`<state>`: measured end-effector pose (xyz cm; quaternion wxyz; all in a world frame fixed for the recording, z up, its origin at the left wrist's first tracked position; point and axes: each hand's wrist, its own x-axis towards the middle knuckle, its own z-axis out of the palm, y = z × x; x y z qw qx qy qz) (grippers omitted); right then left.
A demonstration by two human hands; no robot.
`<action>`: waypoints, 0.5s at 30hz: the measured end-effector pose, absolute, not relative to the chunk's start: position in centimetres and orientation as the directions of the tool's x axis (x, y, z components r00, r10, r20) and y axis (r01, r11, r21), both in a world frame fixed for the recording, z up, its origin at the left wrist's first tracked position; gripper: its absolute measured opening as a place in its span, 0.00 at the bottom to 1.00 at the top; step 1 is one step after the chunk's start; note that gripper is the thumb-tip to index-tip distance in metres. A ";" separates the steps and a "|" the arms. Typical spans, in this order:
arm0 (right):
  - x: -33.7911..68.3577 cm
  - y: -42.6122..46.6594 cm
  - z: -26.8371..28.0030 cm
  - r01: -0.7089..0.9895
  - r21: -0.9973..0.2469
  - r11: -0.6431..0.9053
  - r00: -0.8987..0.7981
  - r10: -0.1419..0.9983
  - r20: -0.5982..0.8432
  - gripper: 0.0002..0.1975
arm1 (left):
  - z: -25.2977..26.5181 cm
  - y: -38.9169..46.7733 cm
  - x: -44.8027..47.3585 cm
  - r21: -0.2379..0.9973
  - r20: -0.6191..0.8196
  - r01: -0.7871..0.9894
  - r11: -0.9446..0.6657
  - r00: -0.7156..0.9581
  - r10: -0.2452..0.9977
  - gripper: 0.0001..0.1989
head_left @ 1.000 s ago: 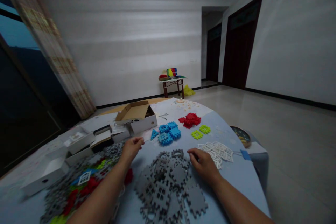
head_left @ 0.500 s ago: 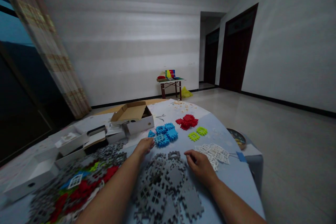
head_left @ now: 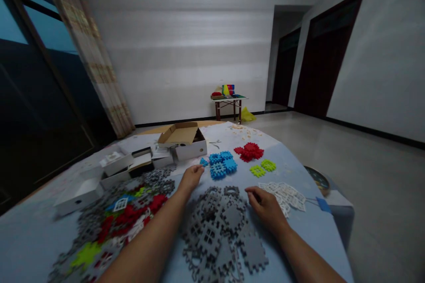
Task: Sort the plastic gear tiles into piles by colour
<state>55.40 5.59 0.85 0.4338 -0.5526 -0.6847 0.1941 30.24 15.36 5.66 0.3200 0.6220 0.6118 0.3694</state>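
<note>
At the centre of the frame the left hand (head_left: 190,180) is stretched forward, its fingertips (head_left: 200,168) just touching a small blue triangular tile (head_left: 203,162) that lies at the left edge of the blue tile cluster (head_left: 222,164); the grip is seen nearly closed around the tile's near corner, though whether the piece is actually pinched cannot be told. The tile thus lies ahead of and slightly right of this hand, which is the nearer one. The right hand (head_left: 265,205) is rested, loosely curled and holding nothing, at the right edge of the grey tile pile (head_left: 219,234), just beside the white tiles (head_left: 285,193). Further up the frame red tiles (head_left: 249,151) and lime tiles (head_left: 263,168) are laid apart. All is carried on a bench (head_left: 308,234) covered in pale blue, with an open cardboard box (head_left: 182,139) at upper left and a mixed tile heap (head_left: 122,216) at lower left. A bare, dim room with a small side table (head_left: 229,101) is seen beyond.
</note>
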 end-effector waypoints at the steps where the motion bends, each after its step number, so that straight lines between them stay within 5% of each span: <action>1: 55.5 5.6 0.7 0.588 -0.745 0.314 -0.015 0.925 0.379 0.15 | 5.7 14.5 29.4 0.839 0.102 0.539 -0.071 -0.027 0.994 0.17; 6: 55.6 5.8 0.2 0.572 -0.753 0.326 -0.029 0.925 0.378 0.16 | 6.4 8.7 24.4 0.728 0.221 0.674 -0.127 -0.056 0.974 0.19; 15: 55.8 5.6 0.1 0.628 -0.708 0.324 -0.035 0.920 0.390 0.17 | 8.0 3.1 16.1 0.373 0.257 0.917 0.141 -0.248 0.934 0.21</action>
